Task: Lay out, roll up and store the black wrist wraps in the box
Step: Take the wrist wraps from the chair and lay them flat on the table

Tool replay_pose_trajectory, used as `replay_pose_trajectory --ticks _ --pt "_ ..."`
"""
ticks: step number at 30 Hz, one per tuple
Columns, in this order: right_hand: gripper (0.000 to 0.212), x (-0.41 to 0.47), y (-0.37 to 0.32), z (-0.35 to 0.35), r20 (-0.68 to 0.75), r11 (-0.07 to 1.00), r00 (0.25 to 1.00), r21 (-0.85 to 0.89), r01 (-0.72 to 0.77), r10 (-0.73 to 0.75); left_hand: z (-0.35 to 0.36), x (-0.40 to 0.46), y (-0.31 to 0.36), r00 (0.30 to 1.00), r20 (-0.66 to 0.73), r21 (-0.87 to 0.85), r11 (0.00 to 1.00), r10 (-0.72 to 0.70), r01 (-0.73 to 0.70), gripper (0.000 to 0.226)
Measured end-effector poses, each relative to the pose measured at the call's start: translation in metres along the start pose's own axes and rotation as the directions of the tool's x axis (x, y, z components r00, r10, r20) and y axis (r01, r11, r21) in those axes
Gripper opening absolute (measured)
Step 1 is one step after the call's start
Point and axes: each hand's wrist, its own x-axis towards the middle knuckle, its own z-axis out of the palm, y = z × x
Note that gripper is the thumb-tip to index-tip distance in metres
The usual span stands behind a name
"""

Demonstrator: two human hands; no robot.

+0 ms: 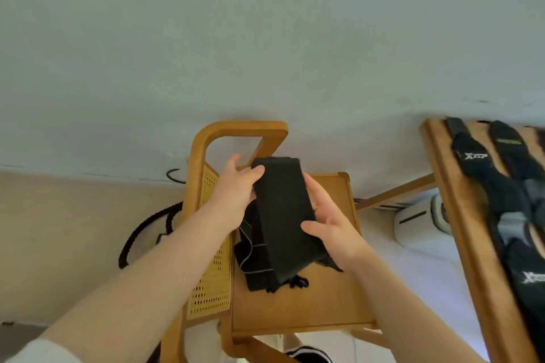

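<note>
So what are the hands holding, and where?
A black wrist wrap: the left hand grips its upper left edge, the right hand its right edge.

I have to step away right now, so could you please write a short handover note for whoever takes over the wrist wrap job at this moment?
Left hand: grips the top left edge of the black wrist wrap.
Right hand: holds the same wrap along its right side, thumb on its face.
The wrap is lifted above the wooden chair seat; more black wraps lie heaped on the seat beneath it.
Other black straps lie spread on the wooden table at right.
Done: one wrap picked up.
Left: lay out, roll and store the wraps. No box is in view.
</note>
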Motion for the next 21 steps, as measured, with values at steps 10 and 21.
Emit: replay_pose_trajectory --ticks 10,21 --pt "0.024 -0.036 -0.088 0.041 -0.508 0.975 0.856 0.122 0.188 -0.101 -0.003 -0.101 0.033 0.856 0.375 0.239 0.856 0.355 -0.459 0.028" --pt "0.030 -0.091 -0.090 0.089 -0.594 0.755 0.568 -0.651 0.077 -0.570 0.002 -0.164 0.019 0.600 0.642 0.113 0.714 0.478 -0.691 0.034"
